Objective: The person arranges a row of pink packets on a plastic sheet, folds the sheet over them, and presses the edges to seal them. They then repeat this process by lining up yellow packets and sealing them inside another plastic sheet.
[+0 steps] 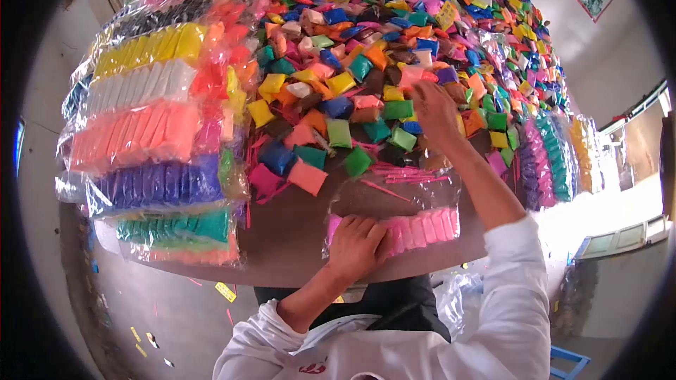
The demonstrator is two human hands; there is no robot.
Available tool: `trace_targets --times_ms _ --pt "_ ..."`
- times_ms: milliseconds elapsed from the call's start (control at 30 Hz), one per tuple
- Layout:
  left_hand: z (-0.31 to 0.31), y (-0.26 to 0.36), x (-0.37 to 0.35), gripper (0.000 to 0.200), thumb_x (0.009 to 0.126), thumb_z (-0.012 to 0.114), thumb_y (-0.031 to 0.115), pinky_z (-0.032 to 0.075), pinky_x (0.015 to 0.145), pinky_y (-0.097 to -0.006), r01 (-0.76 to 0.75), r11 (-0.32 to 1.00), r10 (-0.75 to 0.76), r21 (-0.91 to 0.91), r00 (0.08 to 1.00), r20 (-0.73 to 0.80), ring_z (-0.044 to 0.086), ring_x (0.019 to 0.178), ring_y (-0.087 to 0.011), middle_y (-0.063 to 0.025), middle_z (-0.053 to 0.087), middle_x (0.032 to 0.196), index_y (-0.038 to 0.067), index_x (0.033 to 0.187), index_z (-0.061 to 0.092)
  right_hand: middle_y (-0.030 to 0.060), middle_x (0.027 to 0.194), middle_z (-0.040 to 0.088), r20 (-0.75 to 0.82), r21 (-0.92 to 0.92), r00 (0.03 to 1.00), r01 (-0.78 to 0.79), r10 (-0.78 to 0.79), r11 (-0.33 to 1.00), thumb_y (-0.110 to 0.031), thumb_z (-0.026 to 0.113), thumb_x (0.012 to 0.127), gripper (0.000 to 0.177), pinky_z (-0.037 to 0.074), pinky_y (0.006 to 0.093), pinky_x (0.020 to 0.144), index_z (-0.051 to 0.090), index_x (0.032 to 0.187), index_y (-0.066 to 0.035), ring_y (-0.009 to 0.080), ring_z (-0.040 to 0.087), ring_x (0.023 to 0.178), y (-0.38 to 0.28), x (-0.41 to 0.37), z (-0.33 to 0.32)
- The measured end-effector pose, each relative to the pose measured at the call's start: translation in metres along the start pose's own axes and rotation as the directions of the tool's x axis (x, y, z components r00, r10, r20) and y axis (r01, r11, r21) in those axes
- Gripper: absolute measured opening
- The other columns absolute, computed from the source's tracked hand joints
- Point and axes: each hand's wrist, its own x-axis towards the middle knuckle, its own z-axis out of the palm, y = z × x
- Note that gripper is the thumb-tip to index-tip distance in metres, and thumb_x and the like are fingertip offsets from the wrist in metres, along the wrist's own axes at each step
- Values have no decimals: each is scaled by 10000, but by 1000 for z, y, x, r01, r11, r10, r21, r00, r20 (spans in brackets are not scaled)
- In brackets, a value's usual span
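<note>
My left hand (354, 248) presses down on the left end of a clear plastic bag (394, 200), its fingers bent and close together. A row of pink packets (424, 229) lies inside that bag along the table's near edge. My right hand (434, 111) reaches into the front of a large heap of small coloured packets (359, 67). Its fingers are curled down among them, and whatever they pinch is hidden. Beside the right hand lie a green packet (398, 110) and a purple packet (447, 75). Thin pink sticks (412, 174) lie just above the bag.
Stacked bags of packets sorted by colour, such as coral (134, 137) and purple (158, 183), line the left side. More filled bags (556, 158) stand at the right. The brown table's curved edge (274, 278) is close to my body. Scraps (225, 291) lie on the floor.
</note>
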Motion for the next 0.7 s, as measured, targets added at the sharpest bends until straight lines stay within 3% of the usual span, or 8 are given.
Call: trace_targets --times_ms 133,233,333,433,533,633,700 --pt "4 -5 0 166 739 684 133 455 706 -399 -19 1000 19 3 1000 5 585 687 -281 -87 571 710 91 716 525 189 1154 608 85 -75 995 56 -49 996 -223 606 869 375 460 471 924 559 1186 -26 372 574 1083 -2 76 60" --pt "8 -5 0 174 738 686 132 465 695 -397 -4 1000 4 3 1000 -27 591 686 -278 -82 579 720 96 717 517 201 1102 623 180 -165 981 -47 77 985 -197 612 835 359 462 475 909 565 1146 -24 401 580 1052 8 111 112" --pt "9 -6 -2 177 712 709 99 473 689 -403 16 1000 -16 -8 1000 10 619 709 -269 -64 636 774 87 721 533 195 1067 643 61 -17 994 96 -95 995 -189 605 803 364 462 474 908 582 1125 -21 390 596 1027 2 108 142" --pt "7 -7 0 183 703 715 101 475 690 -397 25 998 -23 -58 999 33 620 708 -253 -50 637 782 91 722 533 176 971 673 116 -10 981 160 -158 987 -181 585 781 266 486 467 856 648 994 -35 370 627 954 -26 87 129" --pt "7 -9 0 186 694 720 109 475 696 -385 6 999 -4 -34 999 52 628 723 -238 -39 641 791 97 724 537 182 908 681 184 205 969 125 -164 971 -203 563 808 205 506 459 783 672 847 -34 368 642 893 -22 80 119" --pt "2 -6 4 192 690 723 108 479 705 -378 50 998 -45 -45 995 92 638 745 -232 -35 642 792 100 721 534 195 883 680 296 291 955 -68 -22 954 -236 569 834 240 512 453 737 664 807 -17 387 643 860 4 101 117" --pt "3 -7 3 187 711 729 146 481 733 -385 52 998 -47 -47 994 101 640 752 -228 -46 638 799 109 735 547 193 875 670 161 119 981 -131 111 984 -205 576 852 183 516 481 725 673 803 -58 381 644 846 18 128 118"
